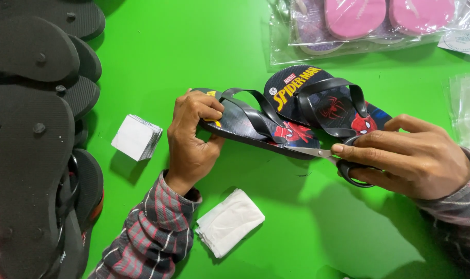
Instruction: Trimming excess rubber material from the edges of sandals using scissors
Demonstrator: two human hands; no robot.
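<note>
Two bare hands work on a pair of dark printed flip-flops (297,111) lying on a bright green table (193,46), near its middle. The left hand (193,137) has its fingers curled shut around the heel end of the nearer sandal, thumb on top, lifting that end slightly. The right hand (410,157) has its fingers threaded through the black handles of a small pair of scissors (322,154), index finger laid along the blades; the metal tip points left and meets the sandal's near edge (whether the blades are parted cannot be told).

Judging from this, a clean snip calls for the left grip holding the sole steady and the tip kept shallow, so only what joins the pair is cut, not the foam or the glossy straps.

The soles look thin, flexible and matt, with red and blue cartoon printing; the straps are smooth black rubber loops. A stack of square white cards (136,137) sits left of the left hand, and folded white tissue (228,221) below it. Black sandal soles (33,144) with round plugs are piled at the left edge. Pink sandals in clear crinkled bags (369,23) lie at the top right.
</note>
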